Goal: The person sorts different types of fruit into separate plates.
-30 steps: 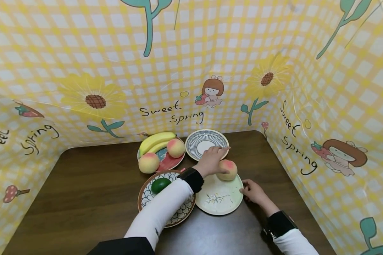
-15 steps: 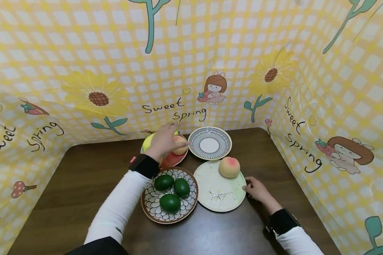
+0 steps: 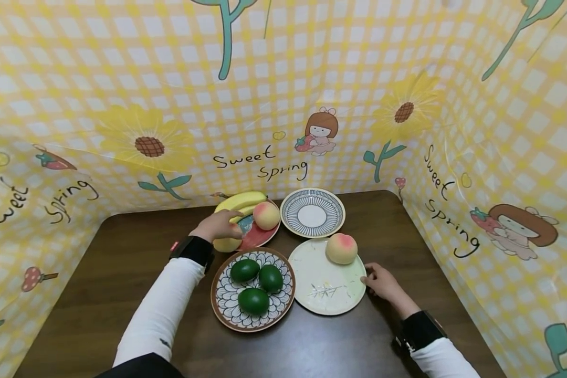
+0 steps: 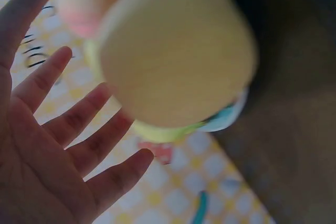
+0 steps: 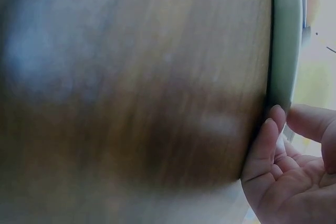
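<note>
Left hand [image 3: 217, 226]: over the near-left rim of the red plate [image 3: 257, 239], fingers straight and spread in the left wrist view, nothing gripped; palm just above a pale peach [image 3: 227, 244].
Pale peach: at the red plate's near-left edge, mostly hidden under the hand from the head view; large and blurred in the left wrist view [image 4: 176, 56].
Red plate: back centre-left of the dark wooden table [image 3: 123, 273]; also carries bananas [image 3: 241, 201] along its far side and a second peach [image 3: 266, 215] on its right.
Right hand [image 3: 382, 281]: resting on the table at the right rim of the cream plate [image 3: 326, 289]; fingertips [image 5: 273, 124] touching the rim, loosely bent, not closed round it.
Cream plate: front centre-right, with a pink-blushed peach [image 3: 341, 248] on its far edge.
Striped plate [image 3: 313, 212]: behind the cream plate, just right of the red plate, nothing on it.
Patterned plate [image 3: 227, 310]: just left of the cream plate, directly in front of the red plate; holds three green fruits [image 3: 257, 283], close under the left forearm's reach.
Backdrop [image 3: 283, 105]: yellow checked sheet with sunflowers and "Sweet Spring" lettering, closing in the table at back and sides.
</note>
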The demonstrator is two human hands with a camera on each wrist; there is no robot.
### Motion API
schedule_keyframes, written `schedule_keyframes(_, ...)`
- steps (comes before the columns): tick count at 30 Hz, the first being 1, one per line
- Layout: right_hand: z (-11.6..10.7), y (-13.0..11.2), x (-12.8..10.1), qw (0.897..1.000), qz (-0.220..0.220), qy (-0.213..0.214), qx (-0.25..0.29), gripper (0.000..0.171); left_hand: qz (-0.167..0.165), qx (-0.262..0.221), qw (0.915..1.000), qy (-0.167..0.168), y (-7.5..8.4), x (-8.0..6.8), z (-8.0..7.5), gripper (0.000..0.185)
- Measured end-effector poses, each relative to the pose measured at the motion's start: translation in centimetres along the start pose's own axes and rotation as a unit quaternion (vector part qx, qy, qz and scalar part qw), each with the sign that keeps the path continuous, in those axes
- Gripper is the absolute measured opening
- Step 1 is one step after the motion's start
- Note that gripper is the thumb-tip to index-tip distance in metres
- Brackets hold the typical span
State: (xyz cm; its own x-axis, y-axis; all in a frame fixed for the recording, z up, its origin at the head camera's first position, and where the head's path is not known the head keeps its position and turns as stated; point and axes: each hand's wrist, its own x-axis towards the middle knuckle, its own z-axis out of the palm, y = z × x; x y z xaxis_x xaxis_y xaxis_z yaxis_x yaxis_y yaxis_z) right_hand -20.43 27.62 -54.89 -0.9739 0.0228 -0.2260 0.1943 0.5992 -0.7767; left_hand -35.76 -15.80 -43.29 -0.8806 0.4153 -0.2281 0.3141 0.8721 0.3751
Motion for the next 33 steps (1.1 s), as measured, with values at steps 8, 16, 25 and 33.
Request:
schedule_keyframes(8,0.3,0.2,-0.1,1.0,0.012,-0.003,-0.004,0.044,0.02,-0.007,0.9998,-0.002,-2.4,0.3,2.3,0.068)
schedule_keyframes(16,0.2,0.1,0.0,1.0,0.004,0.0,-0.002,0.044,0.035,-0.044,0.9983,0.014,-3.1,1.1,3.2,0.071)
schedule_keyframes(25,0.3,0.1,0.1,1.0,0.008,0.005,0.003,0.044,0.022,-0.021,0.9995,0.003,-3.6,2.2,3.5,0.073)
schedule_keyframes(33,0.1,0.2,0.3,1.0,0.011,0.005,-0.003,0.045,0.002,-0.001,1.0,0.007,-3.4,2.6,4.0,0.076)
